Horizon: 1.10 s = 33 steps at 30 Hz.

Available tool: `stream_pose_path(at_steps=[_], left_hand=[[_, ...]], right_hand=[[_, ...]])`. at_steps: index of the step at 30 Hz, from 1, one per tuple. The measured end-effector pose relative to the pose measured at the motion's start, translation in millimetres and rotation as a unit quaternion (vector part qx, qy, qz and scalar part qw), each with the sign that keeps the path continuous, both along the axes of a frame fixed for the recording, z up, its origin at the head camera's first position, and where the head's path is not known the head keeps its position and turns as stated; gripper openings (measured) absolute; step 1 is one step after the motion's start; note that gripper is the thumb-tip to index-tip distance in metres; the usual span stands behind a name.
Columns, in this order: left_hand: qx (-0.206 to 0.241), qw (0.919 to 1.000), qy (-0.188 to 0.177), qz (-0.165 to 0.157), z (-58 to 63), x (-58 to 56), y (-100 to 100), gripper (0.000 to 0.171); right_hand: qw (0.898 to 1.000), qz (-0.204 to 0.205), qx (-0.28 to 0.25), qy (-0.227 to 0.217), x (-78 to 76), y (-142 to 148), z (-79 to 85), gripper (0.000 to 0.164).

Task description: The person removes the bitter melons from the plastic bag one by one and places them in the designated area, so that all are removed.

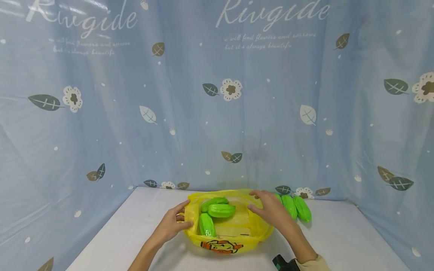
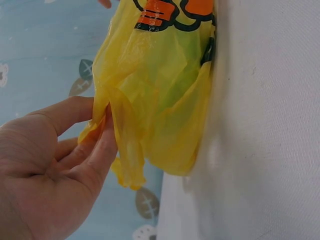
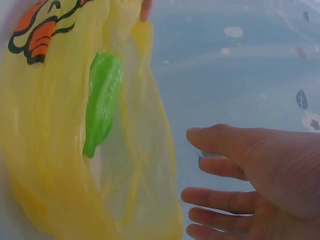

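Note:
A yellow plastic bag (image 1: 254,244) with a printed cartoon face sits with its mouth spread wide. Inside lie three glossy green ridged vegetables (image 1: 222,210), one of them (image 3: 103,100) seen through the opening in the right wrist view. At the bag's left side my left hand (image 1: 169,226) pinches its edge, a fold of plastic (image 2: 127,135) caught between thumb and fingers in the left wrist view. My right hand (image 1: 272,210) is over the bag's right rim in the head view. Its fingers (image 3: 220,200) are extended, apart from the plastic, and hold nothing.
More green vegetables (image 1: 303,209) lie on the white table (image 1: 342,233) right of the bag, one partly hidden behind my right hand. A dark device (image 1: 285,263) is at my right wrist. Blue patterned curtains (image 1: 190,113) enclose the table's back and sides.

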State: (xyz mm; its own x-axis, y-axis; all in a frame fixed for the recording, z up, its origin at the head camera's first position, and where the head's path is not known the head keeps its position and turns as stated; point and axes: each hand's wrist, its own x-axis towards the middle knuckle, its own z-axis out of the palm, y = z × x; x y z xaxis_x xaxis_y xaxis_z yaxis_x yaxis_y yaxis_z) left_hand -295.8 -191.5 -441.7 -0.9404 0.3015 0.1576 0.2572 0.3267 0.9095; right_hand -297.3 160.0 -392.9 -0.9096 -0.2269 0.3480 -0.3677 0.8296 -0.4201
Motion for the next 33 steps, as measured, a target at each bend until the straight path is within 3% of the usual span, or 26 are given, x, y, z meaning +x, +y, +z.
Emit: stream_pose_path(at_steps=[16, 23, 33], left_hand=[[0.001, 1.0, -0.002, -0.004, -3.4, 1.3, 0, 0.081], [0.014, 0.9997, -0.005, -0.02, -4.3, -0.1, 2, 0.082], [0.022, 0.9994, -0.017, -0.02, -4.0, 1.2, 4, 0.082]], right_hand=[[0.996, 0.077, 0.019, -0.047, -4.9, -17, -4.4, 0.047], [0.991, 0.107, 0.027, -0.071, -8.4, -24, -6.2, 0.049], [0.986, 0.141, 0.064, -0.062, -18.3, -32, -7.1, 0.048]])
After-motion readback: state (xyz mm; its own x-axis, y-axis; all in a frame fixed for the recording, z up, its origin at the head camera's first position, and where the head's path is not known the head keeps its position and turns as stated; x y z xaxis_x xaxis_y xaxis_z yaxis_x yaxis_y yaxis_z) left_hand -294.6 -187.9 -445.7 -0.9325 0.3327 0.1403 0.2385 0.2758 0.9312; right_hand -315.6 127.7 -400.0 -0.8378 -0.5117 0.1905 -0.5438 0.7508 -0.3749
